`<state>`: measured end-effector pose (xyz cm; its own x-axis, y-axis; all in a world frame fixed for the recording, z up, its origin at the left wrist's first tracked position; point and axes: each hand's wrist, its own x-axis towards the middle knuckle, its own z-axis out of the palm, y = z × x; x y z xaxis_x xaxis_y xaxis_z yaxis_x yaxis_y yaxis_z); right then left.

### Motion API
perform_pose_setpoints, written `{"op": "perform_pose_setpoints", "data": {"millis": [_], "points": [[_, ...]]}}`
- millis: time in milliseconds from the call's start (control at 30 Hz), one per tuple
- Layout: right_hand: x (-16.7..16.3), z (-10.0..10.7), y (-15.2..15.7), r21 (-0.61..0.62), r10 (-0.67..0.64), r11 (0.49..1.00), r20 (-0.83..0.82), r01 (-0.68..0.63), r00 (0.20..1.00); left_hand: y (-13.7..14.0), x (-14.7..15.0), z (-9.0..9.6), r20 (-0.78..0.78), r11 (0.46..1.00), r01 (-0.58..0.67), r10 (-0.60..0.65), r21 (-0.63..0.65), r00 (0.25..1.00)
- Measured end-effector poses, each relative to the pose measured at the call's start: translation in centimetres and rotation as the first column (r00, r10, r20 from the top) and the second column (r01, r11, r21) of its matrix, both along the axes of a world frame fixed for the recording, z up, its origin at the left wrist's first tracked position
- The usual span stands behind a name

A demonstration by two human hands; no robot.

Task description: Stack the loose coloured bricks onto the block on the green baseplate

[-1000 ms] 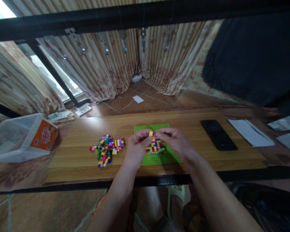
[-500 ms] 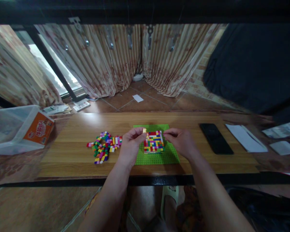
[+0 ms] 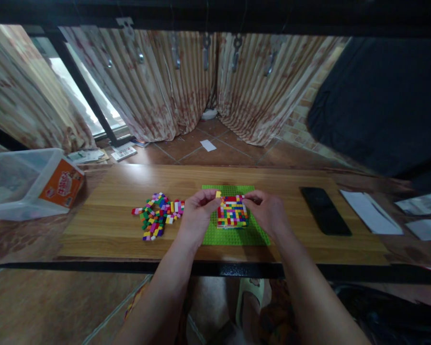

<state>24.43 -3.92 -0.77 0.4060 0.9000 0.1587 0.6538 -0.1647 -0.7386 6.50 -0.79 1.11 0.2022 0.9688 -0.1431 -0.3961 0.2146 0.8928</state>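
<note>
A block of many-coloured toy bricks (image 3: 232, 212) stands on a green baseplate (image 3: 237, 237). My left hand (image 3: 198, 213) is at the block's far left corner, thumb and forefinger pinched on a yellow brick (image 3: 218, 194). On the opposite side, my right hand (image 3: 266, 211) has its fingertips pressed together against the far right corner of the block; whatever they grip is too small to make out. A loose pile of small coloured bricks (image 3: 156, 218) lies on the wooden board to the left of my left hand.
A black phone (image 3: 325, 211) and white papers (image 3: 371, 212) lie to the right on the wooden tabletop (image 3: 104, 211). At the left stands a clear plastic bin (image 3: 25, 163) with an orange label. Beyond the table hang striped curtains (image 3: 165, 91).
My right hand has come slightly closer to the block, its fingertips now at the far right corner. The left hand keeps its pinch on the yellow brick. The whole view has shifted a little.
</note>
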Motion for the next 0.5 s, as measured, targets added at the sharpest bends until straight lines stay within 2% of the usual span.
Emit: {"op": "perform_pose_setpoints", "data": {"millis": [200, 367, 500], "points": [[0.1, -0.1, 0.0, 0.053, 0.028, 0.998, -0.068, -0.025, 0.997, -0.1, 0.0, 0.3, -0.003, 1.000, 0.001, -0.001, 0.001, 1.000], [0.9, -0.7, 0.0, 0.024, 0.023, 1.000, -0.236, -0.017, 0.972, -0.2, 0.0, 0.6, -0.008, 1.000, 0.004, -0.004, 0.009, 1.000], [1.3, -1.1, 0.3, 0.017, -0.013, 1.000, -0.274, 0.018, 0.962, -0.2, -0.1, 0.5, -0.014, 1.000, 0.001, -0.001, 0.016, 1.000]]}}
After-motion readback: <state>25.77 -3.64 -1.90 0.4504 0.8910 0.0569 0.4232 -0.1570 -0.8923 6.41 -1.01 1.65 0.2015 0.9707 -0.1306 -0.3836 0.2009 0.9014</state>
